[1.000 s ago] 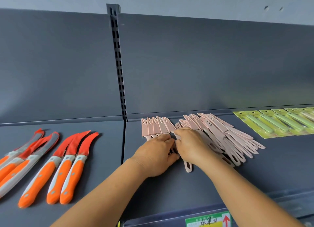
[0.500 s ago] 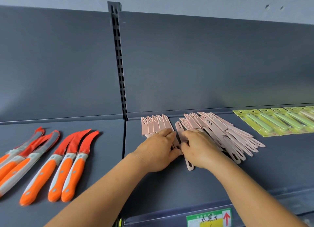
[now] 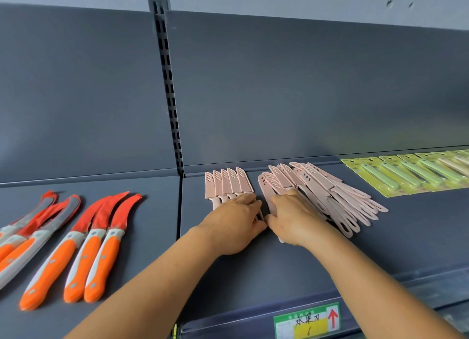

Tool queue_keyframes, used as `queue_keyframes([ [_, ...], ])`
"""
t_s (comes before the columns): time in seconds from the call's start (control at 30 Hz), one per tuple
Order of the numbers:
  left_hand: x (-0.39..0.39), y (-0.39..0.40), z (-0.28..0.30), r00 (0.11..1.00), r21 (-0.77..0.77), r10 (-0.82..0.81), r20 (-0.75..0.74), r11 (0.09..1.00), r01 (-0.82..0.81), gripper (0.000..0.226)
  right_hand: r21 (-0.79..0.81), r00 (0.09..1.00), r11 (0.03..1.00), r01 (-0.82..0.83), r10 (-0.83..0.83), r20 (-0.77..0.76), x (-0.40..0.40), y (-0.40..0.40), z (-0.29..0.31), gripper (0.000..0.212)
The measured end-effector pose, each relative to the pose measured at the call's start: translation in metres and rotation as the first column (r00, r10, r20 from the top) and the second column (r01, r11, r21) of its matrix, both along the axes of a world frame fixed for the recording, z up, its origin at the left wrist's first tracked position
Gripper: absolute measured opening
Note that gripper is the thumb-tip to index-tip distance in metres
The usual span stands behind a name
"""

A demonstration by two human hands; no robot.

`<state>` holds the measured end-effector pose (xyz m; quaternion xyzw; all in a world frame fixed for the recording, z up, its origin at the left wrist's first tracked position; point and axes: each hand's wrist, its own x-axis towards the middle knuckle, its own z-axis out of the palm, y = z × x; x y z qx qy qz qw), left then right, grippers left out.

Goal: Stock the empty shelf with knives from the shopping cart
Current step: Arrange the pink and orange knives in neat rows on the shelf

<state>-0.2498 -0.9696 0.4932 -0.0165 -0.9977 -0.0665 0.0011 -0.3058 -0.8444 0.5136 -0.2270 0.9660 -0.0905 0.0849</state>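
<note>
**Inspector:** State the position of both hands.

**Operator:** I see the left hand (image 3: 234, 224) palm down on the handles of the neat row of pink sheathed knives (image 3: 227, 184), fingers nearly straight, pressing rather than clasping. The right hand (image 3: 291, 218) lies just beside it, thumb touching the left hand's edge. Its fingers curl over a single pink knife (image 3: 266, 190), whose sheathed tip points toward the back panel (image 3: 304, 90); I cannot tell how firmly it is pinched, as the hand covers the handle.

**Inspector:** Changes from the earlier frames?

**Operator:** A second ago the right hand was over the loose pile of pink knives (image 3: 330, 194). It has since drawn that one knife leftward, out of the pile and toward the row; a narrow gap remains between it and the row's last sheath. The left hand has barely shifted.

**Inspector:** Location of stock?

**Operator:** All on the grey shelf (image 3: 380, 237): row at the left of this bay, pile overlapping at its centre, carded green peelers (image 3: 396, 175) at far right. The orange-handled curved knives (image 3: 83, 244) lie in the adjoining bay, beyond the slotted upright (image 3: 168, 92). A green and yellow price label (image 3: 307, 322) sits on the shelf's front edge.
</note>
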Motion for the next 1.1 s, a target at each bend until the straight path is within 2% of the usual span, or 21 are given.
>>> queue_keyframes([
  [0.13, -0.001, -0.002, -0.003, 1.0, 0.015, 0.007, -0.017, 1.0, -0.006, 0.048, 0.068, 0.994, 0.997, 0.027, -0.02, -0.111, -0.004, -0.008, 0.002, 0.028],
  [0.23, -0.002, -0.002, -0.004, 0.999, 0.046, 0.009, -0.031, 0.999, -0.007, 0.046, -0.029, 0.984, 0.998, 0.049, -0.054, -0.172, -0.009, -0.012, 0.004, 0.023],
  [0.4, -0.001, -0.001, -0.003, 0.999, 0.103, 0.011, -0.046, 0.995, -0.007, 0.052, -0.319, 0.996, 0.944, 0.084, -0.089, -0.001, -0.02, -0.02, -0.006, 0.022],
  [0.57, -0.002, -0.002, -0.005, 0.999, 0.107, 0.011, -0.05, 0.994, -0.006, 0.05, -0.337, 0.997, 0.938, 0.078, -0.072, 0.03, -0.02, -0.023, -0.002, 0.016],
  [0.73, 0.0, 0.0, -0.002, 0.999, 0.089, 0.024, -0.028, 0.996, -0.021, 0.051, -0.447, 0.99, 0.885, 0.133, -0.097, 0.101, -0.021, -0.02, 0.003, 0.028],
  [0.83, -0.001, -0.001, -0.003, 0.999, 0.098, 0.02, -0.033, 0.995, -0.016, 0.049, -0.419, 0.988, 0.897, 0.139, -0.096, 0.121, -0.022, -0.021, 0.001, 0.032],
  [0.97, -0.003, -0.002, -0.006, 0.999, 0.125, 0.023, -0.042, 0.992, -0.018, 0.042, -0.328, 0.995, 0.94, 0.098, -0.081, 0.066, -0.022, -0.026, -0.003, 0.017],
  [1.1, -0.003, -0.002, -0.007, 0.999, 0.115, 0.022, -0.048, 0.993, -0.016, 0.049, -0.271, 0.998, 0.96, 0.066, -0.064, 0.016, -0.019, -0.025, -0.003, 0.026],
])
